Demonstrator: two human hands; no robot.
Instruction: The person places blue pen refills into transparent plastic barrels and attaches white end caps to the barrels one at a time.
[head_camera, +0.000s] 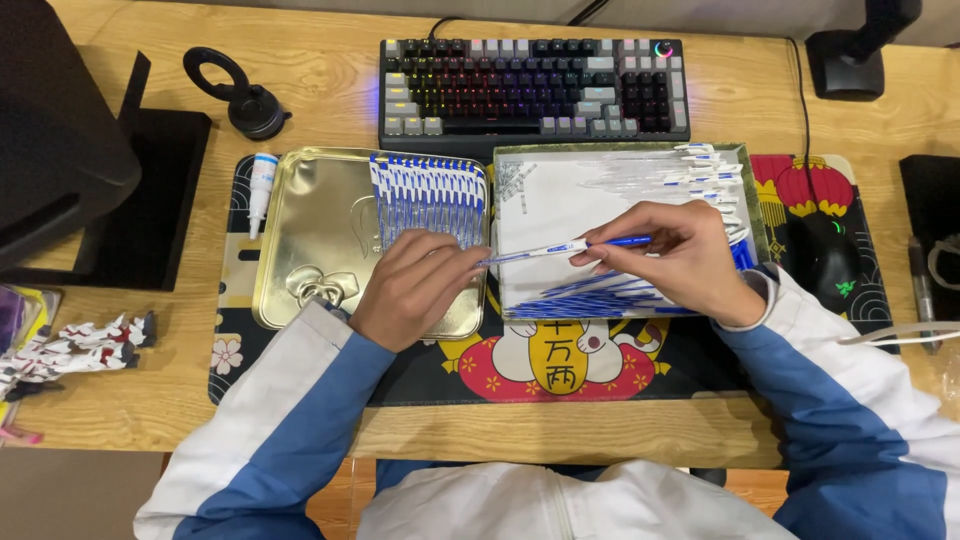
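Your hands share one slim white pen with blue ends (565, 247): your right hand (680, 255) pinches its blue end between thumb and fingers, while your left hand (415, 285) is curled with its fingertips closed on the other tip. The pen lies nearly level, spanning the gap between two tins. Under your left hand sits the gold tin lid (310, 235), holding a neat row of blue-and-white pens (428, 195) standing side by side along its upper right part. Under your right hand is the white-lined tin (620, 155), with loose pens (700, 175) heaped along its top and right edge and more across its lower edge. Both tins rest on a patterned desk mat (560, 365) on the wooden bench (330, 70). Just beyond them stands a backlit keyboard (533, 85); a black mouse (828, 255) lies right of your wrist, and a small white bottle (262, 185) lies left of the gold lid.
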